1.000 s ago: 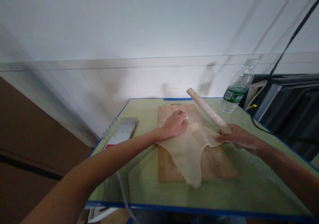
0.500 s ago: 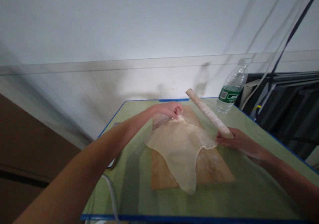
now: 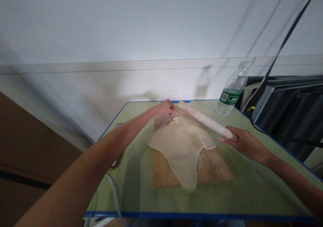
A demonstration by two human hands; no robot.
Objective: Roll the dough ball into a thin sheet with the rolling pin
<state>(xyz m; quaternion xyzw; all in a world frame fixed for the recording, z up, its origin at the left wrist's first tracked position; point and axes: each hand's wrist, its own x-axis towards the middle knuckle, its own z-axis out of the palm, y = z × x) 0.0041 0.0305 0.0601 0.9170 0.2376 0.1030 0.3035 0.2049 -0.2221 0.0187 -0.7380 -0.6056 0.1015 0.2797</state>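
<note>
A thin sheet of dough [image 3: 180,142] with an uneven outline lies over a floured wooden board [image 3: 214,166]; one long lobe hangs past the board's near edge. At its far edge is my left hand [image 3: 167,107], fingers curled in, just above the dough with nothing visible in them. My right hand [image 3: 243,142] grips the near end of a floured rolling pin [image 3: 205,121]. The pin slants across the board's far right side, its far end close to my left fingers. Whether the pin touches the dough I cannot tell.
A green table [image 3: 252,186] with blue edging carries all this, against a white wall [image 3: 106,82]. A water bottle [image 3: 229,95] stands back right, beside dark stacked items [image 3: 297,105] and a hanging black strap [image 3: 290,35]. A phone-like object [image 3: 117,161] and white cable [image 3: 114,193] are at left.
My left hand has let go of the dough's far edge, which lies lower now. The rolling pin's far end has swung down and left, toward my left hand.
</note>
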